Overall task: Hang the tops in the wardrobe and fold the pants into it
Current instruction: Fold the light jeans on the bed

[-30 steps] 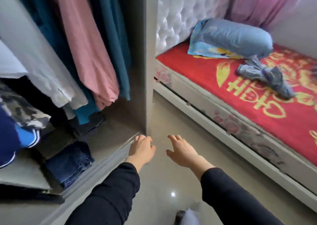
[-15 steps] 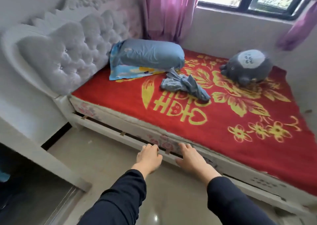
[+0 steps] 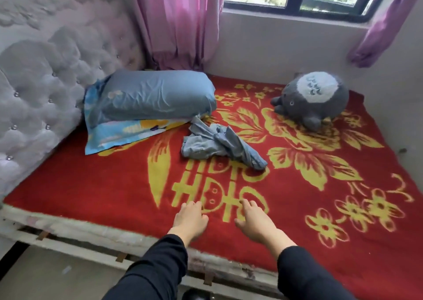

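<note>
A crumpled light-blue denim garment (image 3: 219,146) lies in the middle of the bed, on the red blanket with yellow flowers (image 3: 114,185), just in front of the blue pillow. My left hand (image 3: 190,218) and my right hand (image 3: 255,222) are stretched out side by side over the blanket near the bed's front edge, fingers relaxed and holding nothing. Both hands are well short of the garment. The wardrobe is out of view.
A blue pillow (image 3: 158,96) lies on a patterned pillowcase by the tufted white headboard (image 3: 45,77). A grey plush toy (image 3: 313,98) sits at the back right. Pink curtains (image 3: 178,22) and a window are behind the bed. The bed's worn front rail (image 3: 91,238) stands between me and the mattress.
The view has swung from the wardrobe to the bed and moved closer. Both empty hands have advanced from over the floor to over the blanket.
</note>
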The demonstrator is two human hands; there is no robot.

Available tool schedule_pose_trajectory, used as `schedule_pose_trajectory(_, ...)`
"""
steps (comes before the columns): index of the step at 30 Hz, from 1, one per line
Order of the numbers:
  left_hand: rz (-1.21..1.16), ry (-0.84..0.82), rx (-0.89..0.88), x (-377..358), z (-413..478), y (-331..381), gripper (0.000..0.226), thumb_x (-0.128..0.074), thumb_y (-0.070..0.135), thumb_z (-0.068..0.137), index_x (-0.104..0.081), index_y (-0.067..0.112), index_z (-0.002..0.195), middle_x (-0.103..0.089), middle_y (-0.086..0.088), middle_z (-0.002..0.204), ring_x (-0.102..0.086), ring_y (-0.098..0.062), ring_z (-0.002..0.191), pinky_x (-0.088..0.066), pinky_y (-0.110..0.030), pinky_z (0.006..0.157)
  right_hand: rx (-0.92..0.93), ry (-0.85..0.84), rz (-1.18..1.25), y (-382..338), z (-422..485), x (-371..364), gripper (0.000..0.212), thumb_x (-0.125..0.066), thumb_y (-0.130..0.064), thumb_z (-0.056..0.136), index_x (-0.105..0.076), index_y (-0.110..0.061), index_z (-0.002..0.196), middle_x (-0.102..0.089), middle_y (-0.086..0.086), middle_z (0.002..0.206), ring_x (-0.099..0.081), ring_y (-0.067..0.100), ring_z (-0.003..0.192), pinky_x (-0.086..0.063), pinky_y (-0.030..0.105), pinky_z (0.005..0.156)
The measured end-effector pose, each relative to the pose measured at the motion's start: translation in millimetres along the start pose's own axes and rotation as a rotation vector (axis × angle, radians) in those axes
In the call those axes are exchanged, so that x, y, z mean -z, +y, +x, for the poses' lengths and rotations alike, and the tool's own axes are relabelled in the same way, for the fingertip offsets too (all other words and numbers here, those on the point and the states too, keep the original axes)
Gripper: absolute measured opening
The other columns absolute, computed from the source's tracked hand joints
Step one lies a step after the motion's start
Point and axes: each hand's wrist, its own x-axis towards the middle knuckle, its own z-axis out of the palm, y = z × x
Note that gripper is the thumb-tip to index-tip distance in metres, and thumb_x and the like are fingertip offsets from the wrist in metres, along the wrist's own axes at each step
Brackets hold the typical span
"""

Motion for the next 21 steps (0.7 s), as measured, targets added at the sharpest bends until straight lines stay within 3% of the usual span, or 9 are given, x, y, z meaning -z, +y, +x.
schedule_pose_trajectory(6,-0.036,-0.044,0.038,46,155,-10,0.038,-0.041,0.030,0.096,-0.047,0.016,0.130,-0.045,-0.005,0.134,-0.039,-0.025,0.126,-0.038,-0.036,0.100,-0.056,-0.046,-0.007,-6,149,41,0.062,-0.048,-0.035,0.095,-0.022,-0.017,0.148,-0.038,0.007,0.139,-0.044,0.026,0.124,-0.044,0.034,0.090)
schedule_pose_trajectory(9,-0.090,-0.034,0.088,48,227,-30,0.042,-0.040,0.031,0.096,-0.043,0.018,0.135,-0.044,-0.004,0.137,-0.038,-0.024,0.127,-0.038,-0.037,0.101,-0.063,-0.064,-0.008,-7,213,48,0.061,-0.047,-0.034,0.096,-0.022,-0.017,0.148,-0.040,0.005,0.136,-0.045,0.025,0.122,-0.043,0.034,0.093)
schedule_pose_trajectory(13,-0.212,0.004,0.193,38,321,-58,0.048,-0.043,0.028,0.095,-0.036,0.015,0.141,-0.041,-0.009,0.141,-0.038,-0.027,0.128,-0.037,-0.036,0.102,-0.066,-0.082,-0.023,2,292,38,0.059,-0.045,-0.034,0.096,-0.023,-0.019,0.148,-0.042,0.001,0.131,-0.050,0.021,0.114,-0.043,0.030,0.084)
schedule_pose_trajectory(21,-0.584,0.187,0.307,14,465,-96,0.071,-0.053,0.041,0.094,-0.020,0.016,0.151,-0.031,-0.010,0.151,-0.033,-0.030,0.137,-0.034,-0.043,0.107,0.014,-0.032,-0.153,26,406,16,0.059,-0.045,-0.033,0.094,-0.024,-0.020,0.147,-0.040,0.000,0.134,-0.044,0.022,0.122,-0.043,0.033,0.095)
